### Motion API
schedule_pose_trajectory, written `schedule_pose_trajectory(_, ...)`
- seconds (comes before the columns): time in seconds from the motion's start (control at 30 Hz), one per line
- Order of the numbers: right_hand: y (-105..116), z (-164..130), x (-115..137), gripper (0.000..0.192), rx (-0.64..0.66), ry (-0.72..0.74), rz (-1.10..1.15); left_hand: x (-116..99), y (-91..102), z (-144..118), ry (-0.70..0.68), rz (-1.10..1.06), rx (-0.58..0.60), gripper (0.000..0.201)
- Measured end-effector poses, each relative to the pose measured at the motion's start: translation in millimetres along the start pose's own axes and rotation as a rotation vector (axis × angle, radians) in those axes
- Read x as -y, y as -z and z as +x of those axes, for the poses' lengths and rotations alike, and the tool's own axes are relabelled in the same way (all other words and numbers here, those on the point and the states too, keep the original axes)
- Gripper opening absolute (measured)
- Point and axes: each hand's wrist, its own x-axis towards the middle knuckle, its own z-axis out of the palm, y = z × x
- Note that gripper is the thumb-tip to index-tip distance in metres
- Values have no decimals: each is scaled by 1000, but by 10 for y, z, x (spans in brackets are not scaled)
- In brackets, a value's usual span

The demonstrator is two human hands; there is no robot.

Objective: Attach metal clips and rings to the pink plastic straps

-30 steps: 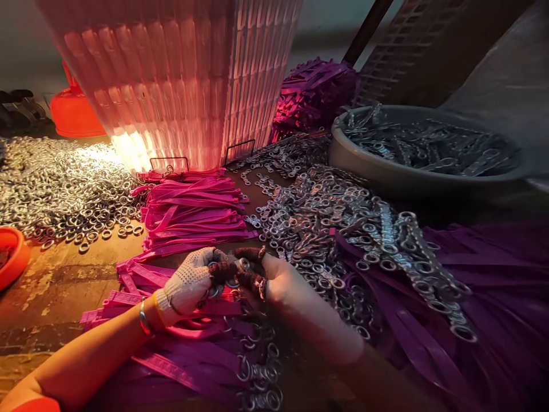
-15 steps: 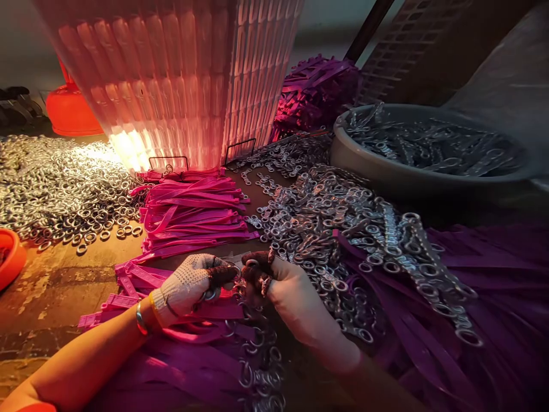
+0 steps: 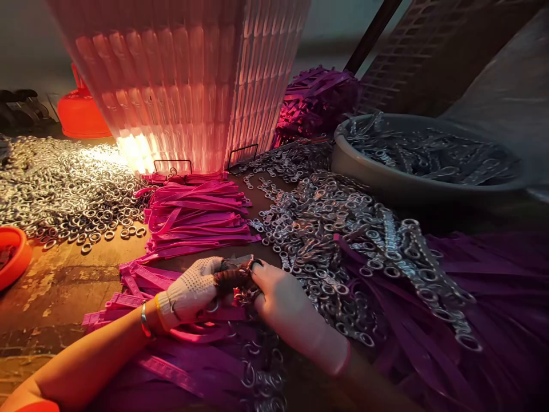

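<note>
Magenta straps (image 3: 199,212) lie stacked on a wooden bench (image 3: 64,280) as 2 gloved hands meet at its near middle, above a second heap of straps (image 3: 171,369) with metal fittings at the right-hand ends. The left hand (image 3: 193,293), in a dotted pale glove with dark fingertips, is curled closed, and a metal ring (image 3: 213,308) shows at its underside. The right hand (image 3: 289,300), in a plain pale glove, bends its fingers inward to meet the left's; they are largely hidden, and what they grip cannot be told. Small metal pieces (image 3: 244,294) show between the 2 hands, too dim to separate. A bracelet (image 3: 146,319) circles the left wrist.

To the left spreads a bright pile of loose rings (image 3: 64,189), near a red-orange dish (image 3: 19,260) cut by the edge of view. To the right, linked metal fittings (image 3: 321,220) sprawl beside purple straps (image 3: 412,320) and reach toward a grey basin (image 3: 369,169) filled with metal pieces. Behind, a translucent ribbed panel (image 3: 171,103) glows pink, brightest at its lower left corner, between a red object (image 3: 83,117) and a purple strap bundle (image 3: 319,97).
</note>
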Motion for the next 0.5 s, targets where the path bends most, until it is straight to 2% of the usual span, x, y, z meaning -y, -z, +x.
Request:
schedule_pose_trajectory(0.1,79,-16,104,28,39,-9,-141,17,-9,0,2,-25,30,31)
schedule_pose_trajectory(0.2,84,-35,189,16,16,-10,-252,91,-28,62,57,-188,27,30)
schedule_pose_trajectory(0.33,42,-77,264,14,-11,-20,-381,193,-56,137,112,-370,15,30)
schedule_pose_trajectory(0.43,18,-103,295,12,-6,33,-364,201,-69,110,88,-373,-6,29)
schedule_pose_trajectory(0.5,-1,-107,300,11,-13,16,-249,162,-67,63,77,-338,-28,30)
